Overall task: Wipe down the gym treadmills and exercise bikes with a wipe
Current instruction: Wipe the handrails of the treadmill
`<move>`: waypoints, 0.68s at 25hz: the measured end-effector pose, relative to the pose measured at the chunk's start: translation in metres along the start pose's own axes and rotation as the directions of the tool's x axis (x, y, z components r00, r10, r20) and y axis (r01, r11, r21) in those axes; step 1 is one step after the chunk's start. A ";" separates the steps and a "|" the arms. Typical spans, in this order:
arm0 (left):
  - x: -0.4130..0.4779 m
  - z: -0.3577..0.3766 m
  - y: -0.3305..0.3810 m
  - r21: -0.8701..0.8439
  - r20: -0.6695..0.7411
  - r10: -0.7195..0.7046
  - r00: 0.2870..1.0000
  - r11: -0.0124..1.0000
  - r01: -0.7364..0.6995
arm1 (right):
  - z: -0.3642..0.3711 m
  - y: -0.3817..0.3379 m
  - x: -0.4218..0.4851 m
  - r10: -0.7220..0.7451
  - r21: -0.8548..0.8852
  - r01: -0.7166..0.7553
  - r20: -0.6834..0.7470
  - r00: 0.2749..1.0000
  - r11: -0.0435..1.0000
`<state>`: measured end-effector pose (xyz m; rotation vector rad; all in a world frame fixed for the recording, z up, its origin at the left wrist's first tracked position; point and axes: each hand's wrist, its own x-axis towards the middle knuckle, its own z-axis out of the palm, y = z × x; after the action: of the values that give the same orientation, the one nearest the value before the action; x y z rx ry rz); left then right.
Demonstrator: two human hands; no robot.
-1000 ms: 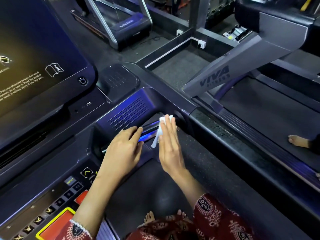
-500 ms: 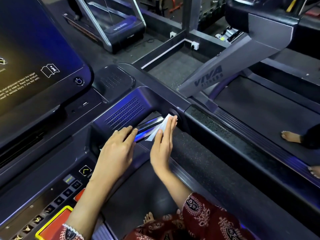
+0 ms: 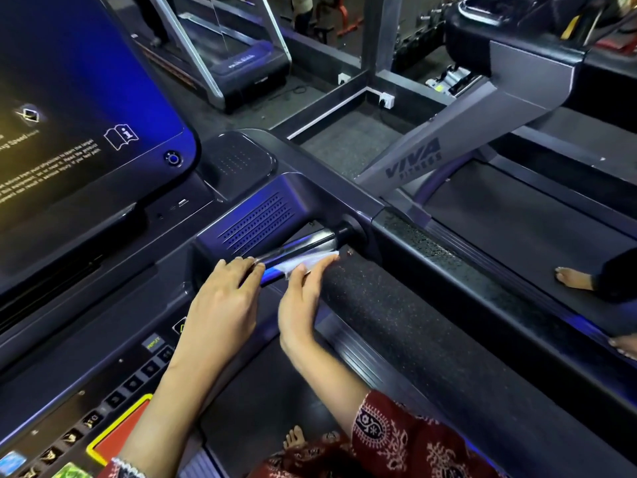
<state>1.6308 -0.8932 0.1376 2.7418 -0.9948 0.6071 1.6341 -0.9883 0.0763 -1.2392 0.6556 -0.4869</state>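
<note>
I stand on a dark treadmill; its speaker housing (image 3: 255, 222) is just past my hands. A shiny metal grip bar (image 3: 306, 241) runs below that housing. My right hand (image 3: 301, 305) holds a white wipe (image 3: 303, 262) between thumb and straight fingers and presses it against the bar's near side. My left hand (image 3: 220, 305) lies just left of it, its relaxed fingertips resting on the left part of the bar. The wipe's lower part is hidden behind my right hand.
The big lit screen (image 3: 69, 115) fills the upper left. A button panel with a red stop pad (image 3: 120, 426) sits lower left. A black foam handrail (image 3: 396, 322) runs to the right. Another person's bare feet (image 3: 572, 277) stand on the neighbouring treadmill belt (image 3: 517, 219).
My right hand has turned and lowered, so the wipe went from hanging at the bar's right end to lying flat along it. The left hand stays on the bar.
</note>
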 end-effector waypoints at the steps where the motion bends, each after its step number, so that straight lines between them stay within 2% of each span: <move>1: -0.002 -0.002 -0.003 0.014 0.003 0.001 1.000 1.000 -0.001 | 0.001 0.001 0.001 0.014 -0.003 -0.014 -0.003 1.000 1.000; 4: -0.014 -0.008 -0.009 0.035 -0.009 -0.049 0.999 0.998 0.049 | 0.004 -0.002 0.004 0.007 -0.029 -0.008 -0.015 1.000 1.000; 7: -0.022 -0.017 -0.014 0.011 -0.050 -0.102 0.994 0.995 0.103 | 0.005 0.006 -0.021 -0.179 -0.112 0.182 0.038 0.983 0.977; 9: -0.026 -0.020 -0.019 0.001 -0.069 -0.123 0.990 0.992 0.123 | 0.003 0.017 -0.038 -0.273 -0.158 0.298 0.161 0.948 0.941; 10: -0.029 -0.020 -0.022 -0.004 -0.069 -0.135 0.988 0.991 0.135 | 0.001 0.023 -0.044 -0.331 -0.188 0.381 0.250 0.910 0.905; 11: -0.033 -0.021 -0.024 -0.012 -0.065 -0.151 0.986 0.989 0.151 | -0.004 0.028 -0.047 -0.408 -0.216 0.498 0.355 0.841 0.840; 12: -0.036 -0.021 -0.026 -0.022 -0.062 -0.170 0.984 0.985 0.168 | -0.010 0.031 -0.046 -0.492 -0.225 0.640 0.472 0.731 0.735; 14: -0.039 -0.022 -0.027 -0.029 -0.059 -0.192 0.980 0.981 0.190 | -0.026 0.031 -0.032 -0.577 -0.195 0.862 0.671 0.466 0.469; 15: -0.039 -0.023 -0.027 -0.031 -0.056 -0.195 0.979 0.981 0.193 | -0.032 0.029 -0.018 -0.589 -0.195 0.912 0.710 0.385 0.361; 16: -0.038 -0.023 -0.027 -0.034 -0.054 -0.195 0.979 0.981 0.193 | -0.036 0.025 -0.005 -0.605 -0.232 0.919 0.697 0.385 0.318; 17: -0.038 -0.023 -0.027 -0.034 -0.051 -0.197 0.979 0.980 0.195 | -0.036 0.019 0.003 -0.623 -0.296 0.892 0.639 0.450 0.341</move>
<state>1.6146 -0.8446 0.1418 2.7380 -0.7039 0.6248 1.6111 -1.0104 0.0509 -2.2394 -0.3116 -0.8094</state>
